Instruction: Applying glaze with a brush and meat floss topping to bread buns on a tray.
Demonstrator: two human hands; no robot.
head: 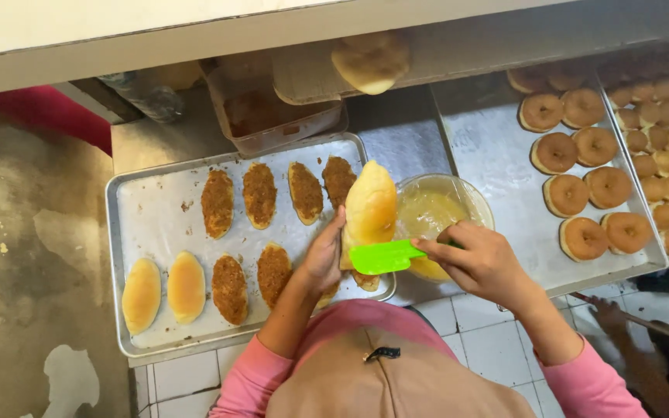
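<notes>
Left hand (323, 259) grips an oblong golden bun (371, 203) from the side, tilted upright at frame centre, likely so its cut side faces the tool. Right hand (483, 263) is closed on the handle of a green spatula (385, 256), blade flat and pointing left, its tip just under the bun. Handle is mostly hidden in the fist.

Just behind the spatula sits a clear bowl (443, 209) of pale yellow spread, close by for easy dipping (how full it is can't be judged).

Left of the hands, a metal tray (129, 232) on the desk holds buns in two rows: topped buns (260, 195) with brown crumbly coating, and two plain buns (164, 290) at lower left. One bun under the left wrist is mostly covered.

Right side: trays of ring doughnuts (582, 186), cut off by the frame edge. Upper centre, another bun (371, 60) sits on a board, blurred. A plastic tub (272, 116) behind the tray has unclear contents. Another person's arm (636, 340) shows dimly at lower right.
</notes>
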